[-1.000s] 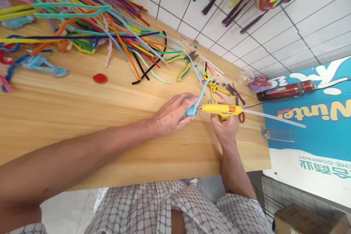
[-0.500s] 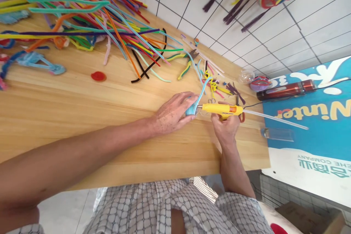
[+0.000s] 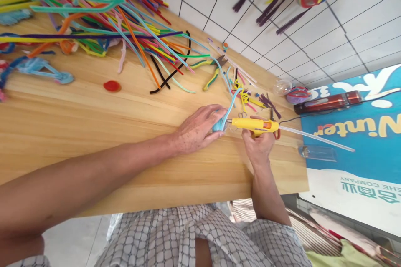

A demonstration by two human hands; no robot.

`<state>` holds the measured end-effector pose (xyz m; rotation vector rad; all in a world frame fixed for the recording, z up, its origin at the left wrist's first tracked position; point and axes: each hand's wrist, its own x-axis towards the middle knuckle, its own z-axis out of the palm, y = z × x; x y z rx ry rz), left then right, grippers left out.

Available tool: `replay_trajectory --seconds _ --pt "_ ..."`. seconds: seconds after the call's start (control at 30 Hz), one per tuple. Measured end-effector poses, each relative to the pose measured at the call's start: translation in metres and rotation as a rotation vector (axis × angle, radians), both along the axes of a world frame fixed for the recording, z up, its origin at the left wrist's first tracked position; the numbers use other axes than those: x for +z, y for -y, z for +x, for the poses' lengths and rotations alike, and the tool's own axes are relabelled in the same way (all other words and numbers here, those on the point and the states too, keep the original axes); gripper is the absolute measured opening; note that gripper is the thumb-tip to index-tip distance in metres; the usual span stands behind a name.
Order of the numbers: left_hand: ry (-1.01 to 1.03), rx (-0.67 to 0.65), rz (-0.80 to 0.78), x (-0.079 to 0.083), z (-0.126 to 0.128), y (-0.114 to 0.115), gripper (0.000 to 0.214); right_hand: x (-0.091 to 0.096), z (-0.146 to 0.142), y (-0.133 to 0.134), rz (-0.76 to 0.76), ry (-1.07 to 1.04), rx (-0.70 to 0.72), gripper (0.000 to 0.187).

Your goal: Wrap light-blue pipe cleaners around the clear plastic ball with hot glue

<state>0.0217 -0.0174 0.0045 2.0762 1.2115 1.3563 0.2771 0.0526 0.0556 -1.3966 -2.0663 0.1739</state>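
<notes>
My left hand (image 3: 199, 129) is closed round a small ball wrapped in light blue pipe cleaner (image 3: 219, 125). A loose length of the blue pipe cleaner (image 3: 234, 99) sticks up from it to the right. In my right hand (image 3: 259, 147) is a yellow hot glue gun (image 3: 250, 124), its metal nozzle pointing left against or very close to the ball. A long translucent glue stick (image 3: 316, 137) juts out of its back end. My fingers cover much of the ball. Partly hidden behind the gun are scissors (image 3: 277, 134) with orange-brown handles.
Many coloured pipe cleaners (image 3: 125, 37) are heaped at the back left. Pliers (image 3: 216, 69), a red disc (image 3: 112, 86) and coiled yellow scraps (image 3: 242, 96) lie beyond my hands. To the right are a clear ball (image 3: 282, 87), a wrapped ball (image 3: 298, 95) and a dark red cylinder (image 3: 328, 102).
Both hands, the ball and the glue gun keep almost the same place. Below the table at right, striped and green cloth has come into view.
</notes>
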Motion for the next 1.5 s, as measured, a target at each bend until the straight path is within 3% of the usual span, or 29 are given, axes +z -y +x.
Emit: replay_trajectory --seconds 0.47,0.87,1.5 --pt "-0.02 -0.006 0.001 0.0037 -0.002 0.0016 0.062 0.0013 -0.0014 0.0008 0.066 0.011 0.04 0.033" --pt "-0.028 -0.01 -0.021 0.0014 -0.0064 0.001 0.06 -0.0015 -0.0029 0.0041 -0.014 0.05 -0.027 0.04" --pt "-0.074 -0.003 -0.048 0.003 -0.0089 0.0016 0.062 -0.0071 0.0004 0.0031 0.024 0.089 -0.038 0.037"
